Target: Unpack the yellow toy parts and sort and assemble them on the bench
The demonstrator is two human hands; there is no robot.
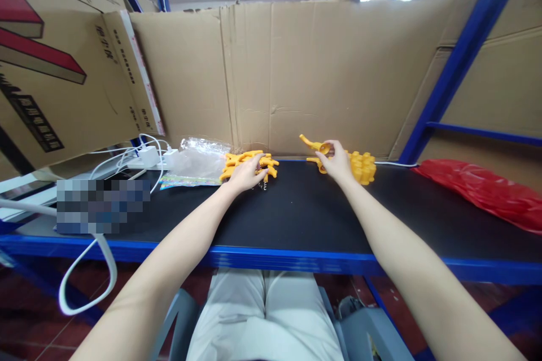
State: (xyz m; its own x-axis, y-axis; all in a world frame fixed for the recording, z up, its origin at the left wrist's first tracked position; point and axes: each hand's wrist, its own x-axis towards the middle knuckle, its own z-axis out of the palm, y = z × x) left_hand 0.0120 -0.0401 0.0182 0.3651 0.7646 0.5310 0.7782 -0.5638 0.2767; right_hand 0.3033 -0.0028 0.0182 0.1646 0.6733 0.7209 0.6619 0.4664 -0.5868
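Note:
My left hand (248,174) rests with fingers apart over a loose pile of yellow-orange curved plastic pieces (254,155). Its fingertips touch the pile, and I see nothing gripped in them. Between the thumb and fingers of my right hand (339,162) is a yellow plastic piece with a round cup and a curved handle (312,143), held up off the table with the handle toward the left. Just below and beside that hand stands a cluster of round yellow plastic pieces (363,168), partly hidden by the hand. One handle sticks out of it to the left.
A clear plastic bag (197,161) lies left of the loose pile. White chargers and cables (148,157) are farther left, near a blurred patch. A red plastic bag (478,189) lies at the right. Cardboard (313,79) walls the back of the black tabletop (292,220).

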